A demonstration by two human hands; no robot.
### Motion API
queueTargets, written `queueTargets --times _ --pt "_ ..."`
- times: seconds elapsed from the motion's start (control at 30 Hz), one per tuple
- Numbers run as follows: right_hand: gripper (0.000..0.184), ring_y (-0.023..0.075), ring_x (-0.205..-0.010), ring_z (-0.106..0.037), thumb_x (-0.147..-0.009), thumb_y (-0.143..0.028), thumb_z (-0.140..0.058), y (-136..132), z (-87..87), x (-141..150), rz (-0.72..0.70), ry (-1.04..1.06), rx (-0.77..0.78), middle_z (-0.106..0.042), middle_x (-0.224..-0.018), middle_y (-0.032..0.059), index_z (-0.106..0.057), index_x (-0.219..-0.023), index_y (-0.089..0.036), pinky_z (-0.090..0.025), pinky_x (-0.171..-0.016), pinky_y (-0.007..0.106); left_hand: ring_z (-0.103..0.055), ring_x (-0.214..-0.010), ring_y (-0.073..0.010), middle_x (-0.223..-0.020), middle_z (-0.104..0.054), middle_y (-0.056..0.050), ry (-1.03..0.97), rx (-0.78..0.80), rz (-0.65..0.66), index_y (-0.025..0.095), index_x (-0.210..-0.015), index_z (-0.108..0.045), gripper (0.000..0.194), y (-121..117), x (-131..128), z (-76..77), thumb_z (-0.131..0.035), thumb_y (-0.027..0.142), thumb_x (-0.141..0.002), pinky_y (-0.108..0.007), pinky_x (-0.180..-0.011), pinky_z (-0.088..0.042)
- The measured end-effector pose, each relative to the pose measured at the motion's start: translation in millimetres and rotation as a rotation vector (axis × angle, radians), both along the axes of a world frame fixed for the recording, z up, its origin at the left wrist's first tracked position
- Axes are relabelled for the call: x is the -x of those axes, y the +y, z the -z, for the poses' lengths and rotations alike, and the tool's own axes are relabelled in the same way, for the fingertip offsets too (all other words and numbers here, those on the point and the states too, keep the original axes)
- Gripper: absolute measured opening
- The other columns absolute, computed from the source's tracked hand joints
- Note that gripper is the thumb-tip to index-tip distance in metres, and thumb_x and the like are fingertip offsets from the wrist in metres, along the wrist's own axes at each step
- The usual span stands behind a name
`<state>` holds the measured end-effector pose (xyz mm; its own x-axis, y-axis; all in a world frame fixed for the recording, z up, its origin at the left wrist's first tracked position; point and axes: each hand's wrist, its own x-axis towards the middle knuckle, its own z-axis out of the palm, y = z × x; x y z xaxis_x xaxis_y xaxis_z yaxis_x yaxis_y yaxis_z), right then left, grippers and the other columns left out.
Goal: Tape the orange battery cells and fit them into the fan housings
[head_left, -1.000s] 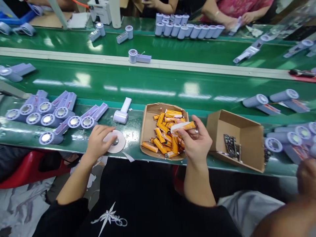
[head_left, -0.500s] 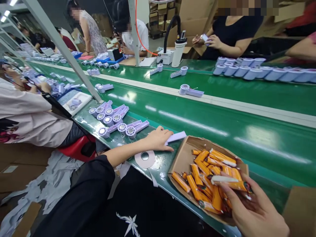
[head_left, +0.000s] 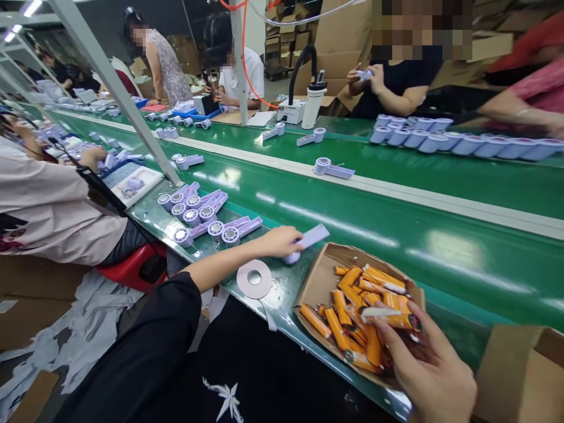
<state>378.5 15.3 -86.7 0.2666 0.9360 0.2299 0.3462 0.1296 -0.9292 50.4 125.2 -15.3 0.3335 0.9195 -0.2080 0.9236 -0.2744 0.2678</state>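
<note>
My left hand [head_left: 281,241] is closed on a lavender handheld-fan housing [head_left: 315,235], whose flat handle points away to the right; the fingertips are partly hidden. In my right hand [head_left: 434,367], thumb and fingers pinch an orange-wrapped battery [head_left: 399,319] with a white strip along it and dark wires at one end. That battery is above a shallow cardboard box [head_left: 318,264] holding several similar batteries [head_left: 338,329]. A roll of pale tape [head_left: 243,283] lies on the bench below my left forearm, its loose end hanging over the front edge.
Several fan housings [head_left: 191,217] lie grouped on the left. Another cardboard box [head_left: 506,364] stands at right. A green conveyor [head_left: 352,211] runs beyond the bench, with a fan housing [head_left: 323,166] on its pale divider. A metal post [head_left: 118,97] rises at left. Co-workers sit opposite and at left.
My view has swung left. My left hand has left the tape roll, reached the fan housing and closed on it, tilting it slightly. My right hand keeps the battery over the box.
</note>
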Motion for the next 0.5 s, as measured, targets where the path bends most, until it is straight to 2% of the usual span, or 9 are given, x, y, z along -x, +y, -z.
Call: queueTargets --times 0.1,0.2,0.3,0.37,0.43,0.5 --pt "0.093 0.0301 -0.075 -0.084 -0.065 -0.063 -0.101 1.1 -9.3 7.3 0.065 0.152 -0.011 -0.087 -0.089 0.0108 -0.073 -0.142 -0.018 -0.07 -0.064 0.037 -0.07 -0.124 -0.0279 -0.137 -0.075 -0.016 0.06 -0.236 0.048 0.013 -0.124 -0.079 0.033 31.9 -0.1 -4.5 -0.053 0.028 -0.11 -0.036 -0.104 -0.055" --pt "0.083 0.0313 -0.08 -0.086 -0.062 -0.054 -0.104 3.1 -12.5 10.2 0.059 0.287 -0.039 -0.087 -0.091 0.011 -0.073 -0.131 -0.02 -0.071 -0.066 0.037 -0.066 -0.129 -0.0294 -0.138 -0.072 -0.02 0.21 -0.377 0.211 0.009 -0.122 -0.079 0.035 76.9 -6.9 -8.5 -0.048 0.013 -0.107 -0.039 -0.11 -0.051" --pt "0.069 0.0311 -0.086 -0.087 -0.066 -0.047 -0.104 3.5 -11.6 9.9 0.032 0.399 -0.046 -0.088 -0.094 0.0117 -0.071 -0.121 -0.021 -0.072 -0.072 0.037 -0.064 -0.13 -0.0294 -0.133 -0.073 -0.021 0.31 -0.361 0.343 0.01 -0.113 -0.082 0.032 120.8 -17.8 -7.3 -0.055 0.004 -0.097 -0.038 -0.112 -0.048" --pt "0.065 0.0305 -0.087 -0.087 -0.071 -0.044 -0.102 3.6 -11.6 7.7 0.032 0.444 -0.046 -0.088 -0.096 0.0116 -0.07 -0.123 -0.022 -0.073 -0.073 0.037 -0.065 -0.127 -0.0301 -0.13 -0.076 -0.02 0.317 -0.339 0.373 0.012 -0.105 -0.084 0.027 146.1 -22.6 -2.9 -0.064 0.003 -0.089 -0.039 -0.111 -0.048" --pt "0.062 0.0299 -0.084 -0.087 -0.074 -0.043 -0.1 5.4 -16.8 4.0 0.005 0.454 -0.035 -0.088 -0.095 0.0105 -0.07 -0.125 -0.022 -0.073 -0.071 0.037 -0.066 -0.125 -0.0316 -0.126 -0.079 -0.018 0.311 -0.312 0.372 0.015 -0.101 -0.085 0.023 168.6 -22.7 1.9 -0.07 0.009 -0.084 -0.041 -0.109 -0.05" --pt "0.06 0.0291 -0.085 -0.087 -0.076 -0.042 -0.1 13.7 -31.3 0.9 -0.054 0.411 -0.038 -0.088 -0.094 0.0083 -0.071 -0.125 -0.024 -0.073 -0.073 0.038 -0.068 -0.12 -0.0306 -0.121 -0.082 -0.013 0.301 -0.258 0.371 0.019 -0.102 -0.085 0.021 188.9 -18.3 4.1 -0.072 0.019 -0.086 -0.038 -0.102 -0.052"
